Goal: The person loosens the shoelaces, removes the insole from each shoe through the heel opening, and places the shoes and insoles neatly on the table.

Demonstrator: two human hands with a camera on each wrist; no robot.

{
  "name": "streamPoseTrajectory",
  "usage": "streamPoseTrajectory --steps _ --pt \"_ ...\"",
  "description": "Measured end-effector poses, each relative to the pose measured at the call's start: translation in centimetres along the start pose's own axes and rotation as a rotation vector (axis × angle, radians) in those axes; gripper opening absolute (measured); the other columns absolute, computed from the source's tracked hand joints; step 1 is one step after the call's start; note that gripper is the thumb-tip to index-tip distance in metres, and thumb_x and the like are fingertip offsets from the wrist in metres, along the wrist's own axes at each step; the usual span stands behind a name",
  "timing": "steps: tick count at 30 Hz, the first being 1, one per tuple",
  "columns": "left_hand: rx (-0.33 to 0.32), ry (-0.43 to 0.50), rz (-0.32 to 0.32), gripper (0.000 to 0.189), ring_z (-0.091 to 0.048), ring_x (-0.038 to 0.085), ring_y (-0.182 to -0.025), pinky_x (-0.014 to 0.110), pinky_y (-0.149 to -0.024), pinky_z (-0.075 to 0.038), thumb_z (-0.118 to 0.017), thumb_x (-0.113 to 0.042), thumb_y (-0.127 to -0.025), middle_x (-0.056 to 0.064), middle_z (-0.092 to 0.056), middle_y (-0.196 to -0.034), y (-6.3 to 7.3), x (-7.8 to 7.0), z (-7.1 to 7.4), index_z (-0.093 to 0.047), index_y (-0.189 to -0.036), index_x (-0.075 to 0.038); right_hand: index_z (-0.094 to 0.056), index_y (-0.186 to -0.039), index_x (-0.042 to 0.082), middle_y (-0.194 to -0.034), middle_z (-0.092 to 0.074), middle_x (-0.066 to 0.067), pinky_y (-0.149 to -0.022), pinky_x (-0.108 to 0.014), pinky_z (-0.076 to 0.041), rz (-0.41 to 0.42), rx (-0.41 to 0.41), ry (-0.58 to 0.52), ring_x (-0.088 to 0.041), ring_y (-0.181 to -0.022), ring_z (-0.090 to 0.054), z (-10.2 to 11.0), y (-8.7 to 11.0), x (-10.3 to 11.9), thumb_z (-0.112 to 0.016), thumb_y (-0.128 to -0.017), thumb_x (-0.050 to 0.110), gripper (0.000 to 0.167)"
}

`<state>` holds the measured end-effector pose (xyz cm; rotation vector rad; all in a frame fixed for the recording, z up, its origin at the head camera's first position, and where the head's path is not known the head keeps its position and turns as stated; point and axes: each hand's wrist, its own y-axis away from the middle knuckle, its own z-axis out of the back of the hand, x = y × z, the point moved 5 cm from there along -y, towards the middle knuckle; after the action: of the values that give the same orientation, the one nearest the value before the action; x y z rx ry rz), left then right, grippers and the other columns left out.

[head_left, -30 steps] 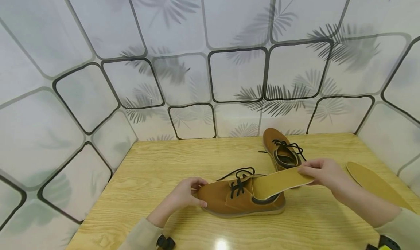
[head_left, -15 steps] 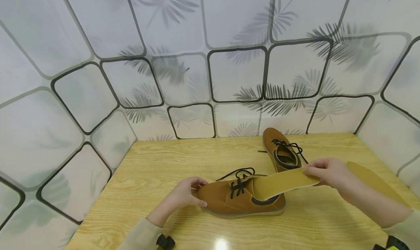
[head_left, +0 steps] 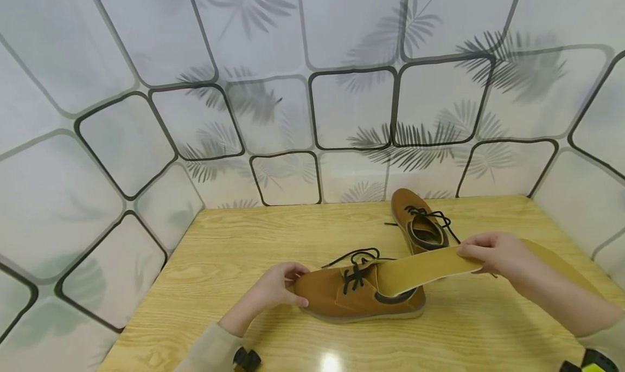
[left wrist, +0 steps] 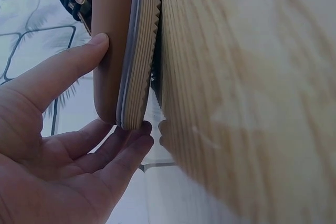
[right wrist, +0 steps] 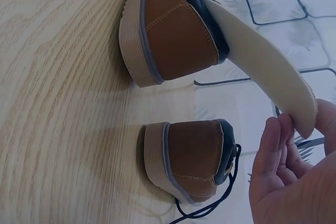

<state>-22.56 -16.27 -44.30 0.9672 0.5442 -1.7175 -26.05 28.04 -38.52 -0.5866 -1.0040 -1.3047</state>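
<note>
A brown lace-up shoe point(head_left: 327, 296) with black laces lies sideways on the table, toe to the left. My left hand point(head_left: 270, 293) grips its toe, thumb on the near side and fingers round the tip, as the left wrist view shows on the shoe's toe point(left wrist: 113, 72). My right hand point(head_left: 498, 255) pinches the heel end of a tan insole point(head_left: 425, 269). The insole's front part is inside the shoe opening, hidden there, and the rest slants up and out over the heel. In the right wrist view the insole's pale underside point(right wrist: 268, 66) faces the camera.
A second brown shoe point(head_left: 407, 209) stands behind, toe toward the wall, laces loose. Another tan insole point(head_left: 556, 263) lies at the right, partly behind my right forearm. A patterned wall covering point(head_left: 351, 111) borders the wooden table point(head_left: 234, 242) at the back and sides.
My right hand has moved to the right and slightly up, drawing the insole a little further out of the shoe. The left hand and the shoe stay in place.
</note>
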Motion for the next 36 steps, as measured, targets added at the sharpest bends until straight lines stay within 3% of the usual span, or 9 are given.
streamPoseTrajectory --steps 13,25,36 --pt "0.004 0.008 0.004 0.058 -0.066 0.036 -0.121 0.046 -0.103 -0.061 -0.092 0.0 -0.08 0.016 -0.068 -0.131 -0.2 -0.2 0.1 -0.066 -0.131 0.001 -0.077 -0.109 0.006 -0.083 -0.069 0.022 -0.064 -0.023 -0.057 0.005 0.035 -0.014 0.001 -0.075 -0.061 0.5 0.7 0.6 -0.062 -0.106 0.017 0.019" --pt "0.014 0.004 0.009 0.058 -0.065 0.035 -0.121 0.047 -0.104 -0.061 -0.092 0.0 -0.08 0.016 -0.068 -0.131 -0.1 0.0 0.1 -0.065 -0.131 0.002 -0.077 -0.114 0.003 -0.085 -0.07 0.023 -0.07 -0.021 -0.059 -0.03 0.044 -0.02 0.003 -0.079 -0.063 1.5 1.0 0.6 -0.06 -0.108 0.017 0.023" --pt "0.016 0.043 0.01 0.058 -0.066 0.033 -0.119 0.042 -0.102 -0.061 -0.091 0.003 -0.079 0.019 -0.068 -0.131 -0.2 0.0 0.2 -0.065 -0.131 0.004 -0.078 -0.107 0.015 -0.089 -0.07 0.024 -0.074 -0.021 -0.06 -0.029 0.035 -0.026 0.004 -0.083 -0.064 2.3 0.8 -0.1 -0.064 -0.107 0.021 0.015"
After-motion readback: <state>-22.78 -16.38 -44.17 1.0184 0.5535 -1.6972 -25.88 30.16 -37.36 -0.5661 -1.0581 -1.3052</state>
